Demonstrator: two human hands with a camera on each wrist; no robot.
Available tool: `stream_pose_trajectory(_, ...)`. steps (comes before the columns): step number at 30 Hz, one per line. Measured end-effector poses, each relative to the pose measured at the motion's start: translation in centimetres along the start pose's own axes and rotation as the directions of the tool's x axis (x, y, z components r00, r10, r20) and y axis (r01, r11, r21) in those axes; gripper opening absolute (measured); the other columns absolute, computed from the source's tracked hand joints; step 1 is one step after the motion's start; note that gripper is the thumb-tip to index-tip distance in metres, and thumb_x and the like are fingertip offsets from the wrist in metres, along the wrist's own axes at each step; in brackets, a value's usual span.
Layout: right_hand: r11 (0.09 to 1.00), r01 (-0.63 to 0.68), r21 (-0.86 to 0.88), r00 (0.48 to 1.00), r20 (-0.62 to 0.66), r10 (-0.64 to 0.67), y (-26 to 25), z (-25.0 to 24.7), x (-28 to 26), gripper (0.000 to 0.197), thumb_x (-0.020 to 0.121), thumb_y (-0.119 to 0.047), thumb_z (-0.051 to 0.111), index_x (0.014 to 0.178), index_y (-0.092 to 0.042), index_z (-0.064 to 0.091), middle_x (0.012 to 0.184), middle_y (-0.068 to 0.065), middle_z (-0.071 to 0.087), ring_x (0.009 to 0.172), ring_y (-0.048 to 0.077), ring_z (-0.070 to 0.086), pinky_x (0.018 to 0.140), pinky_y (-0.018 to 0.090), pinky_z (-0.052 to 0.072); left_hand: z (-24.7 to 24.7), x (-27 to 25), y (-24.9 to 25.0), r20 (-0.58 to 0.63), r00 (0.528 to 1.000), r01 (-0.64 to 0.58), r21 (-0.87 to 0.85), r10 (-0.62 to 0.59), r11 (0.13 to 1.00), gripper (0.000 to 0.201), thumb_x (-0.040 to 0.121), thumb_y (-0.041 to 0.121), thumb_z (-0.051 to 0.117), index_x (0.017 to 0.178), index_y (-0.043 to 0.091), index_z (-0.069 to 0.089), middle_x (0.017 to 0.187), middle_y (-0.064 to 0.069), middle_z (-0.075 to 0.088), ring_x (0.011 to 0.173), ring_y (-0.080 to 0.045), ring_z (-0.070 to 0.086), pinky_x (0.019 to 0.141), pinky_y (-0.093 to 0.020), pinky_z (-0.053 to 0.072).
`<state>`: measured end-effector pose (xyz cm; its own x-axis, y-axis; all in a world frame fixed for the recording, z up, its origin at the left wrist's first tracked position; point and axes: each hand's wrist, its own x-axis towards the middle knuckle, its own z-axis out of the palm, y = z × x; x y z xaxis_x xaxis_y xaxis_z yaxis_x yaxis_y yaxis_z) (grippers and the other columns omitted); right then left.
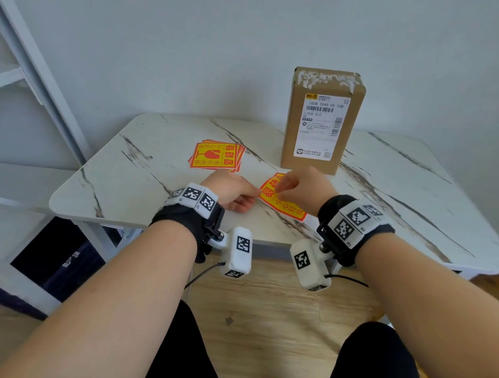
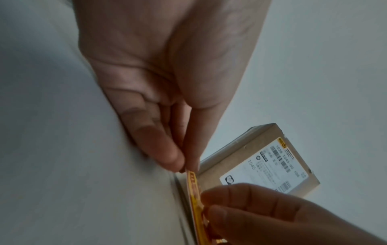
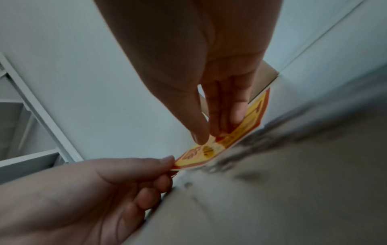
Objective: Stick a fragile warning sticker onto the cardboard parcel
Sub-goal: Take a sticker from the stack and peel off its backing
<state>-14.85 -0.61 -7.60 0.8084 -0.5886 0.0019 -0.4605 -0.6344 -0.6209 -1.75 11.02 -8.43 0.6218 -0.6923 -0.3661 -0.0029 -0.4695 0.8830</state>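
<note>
A brown cardboard parcel (image 1: 323, 119) with a white shipping label stands upright at the back of the marble table; it also shows in the left wrist view (image 2: 263, 159). In front of it a red and yellow fragile sticker (image 1: 280, 199) lies low over the table. My left hand (image 1: 236, 190) pinches the sticker's left corner (image 3: 184, 163) between thumb and fingers. My right hand (image 1: 300, 187) pinches the sticker's upper face (image 3: 211, 140) with thumb and fingertips, and the corner there curls up. In the left wrist view the sticker (image 2: 194, 195) shows edge-on between both hands.
A stack of several more fragile stickers (image 1: 216, 156) lies on the table (image 1: 423, 205) to the left of the parcel. A white shelf frame (image 1: 24, 75) stands at the far left. My knees and a wooden floor sit below the table's near edge.
</note>
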Motion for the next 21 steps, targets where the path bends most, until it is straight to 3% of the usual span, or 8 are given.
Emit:
stream_pose_trajectory(9, 1.000, 0.005, -0.001, 1.000, 0.025, -0.005, 0.2, 0.7, 0.3, 0.015, 0.079, -0.027, 0.073, 0.091, -0.021, 0.079, 0.094, -0.002, 0.073, 0.089, 0.014, 0.063, 0.074, 0.027, 0.048, -0.5, 0.1, -0.7, 0.032, 0.996, -0.078, -0.011, 0.078, 0.997, 0.020, 0.085, 0.009, 0.069, 0.099, -0.006, 0.069, 0.068, -0.009, 0.060, 0.048, -0.012, 0.057, 0.045, -0.018, 0.052)
stream_pose_trajectory(15, 1.000, 0.015, 0.013, 1.000, 0.013, -0.015, -0.4, 1.4, 0.5, 0.011, 0.078, -0.027, 0.074, 0.086, -0.021, 0.079, 0.078, -0.005, 0.068, 0.072, 0.008, 0.056, 0.067, 0.024, 0.042, -0.8, 0.3, -1.2, 0.076, 0.989, -0.130, -0.013, 0.130, 0.991, 0.016, 0.086, 0.011, 0.070, 0.096, -0.001, 0.069, 0.068, -0.008, 0.062, 0.042, -0.006, 0.059, 0.046, -0.015, 0.051)
stream_pose_trajectory(21, 1.000, 0.005, 0.025, 0.998, 0.057, -0.006, -0.8, 1.5, 0.7, 0.017, 0.077, -0.030, 0.075, 0.087, -0.017, 0.080, 0.088, 0.001, 0.074, 0.081, 0.013, 0.062, 0.076, 0.028, 0.052, -0.8, 0.5, -1.3, 0.080, 0.986, -0.145, -0.010, 0.145, 0.989, 0.017, 0.088, 0.011, 0.068, 0.100, -0.001, 0.068, 0.068, -0.007, 0.062, 0.042, -0.004, 0.059, 0.045, -0.014, 0.051)
